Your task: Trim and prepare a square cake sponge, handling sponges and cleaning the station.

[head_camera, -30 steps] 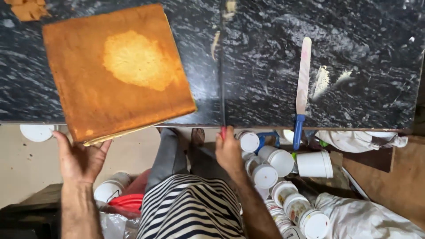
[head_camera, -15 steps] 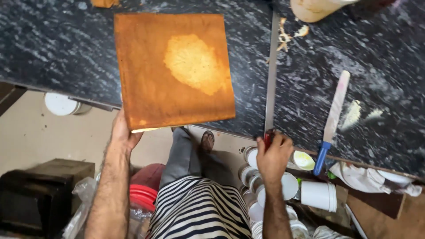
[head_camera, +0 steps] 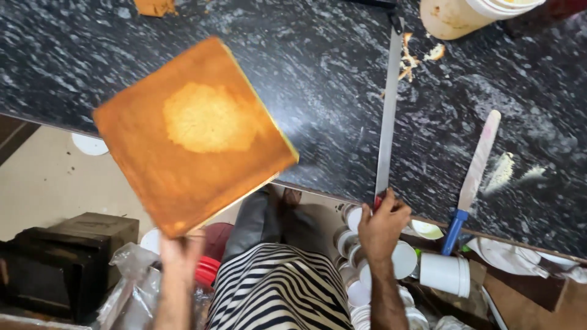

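Left hand [head_camera: 178, 253] gripping square sponge cake [head_camera: 192, 134] from beneath, right hand [head_camera: 382, 223] clenched around long knife [head_camera: 388, 110] handle

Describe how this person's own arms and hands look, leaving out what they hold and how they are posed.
Both forearms are bare, with no sleeves showing as far as the bottom edge of the picture. The left hand and right hand wear no gloves. No watch, bracelet or ring shows on either wrist or on the fingers in view. The left hand is blurred, so small details there cannot be told.
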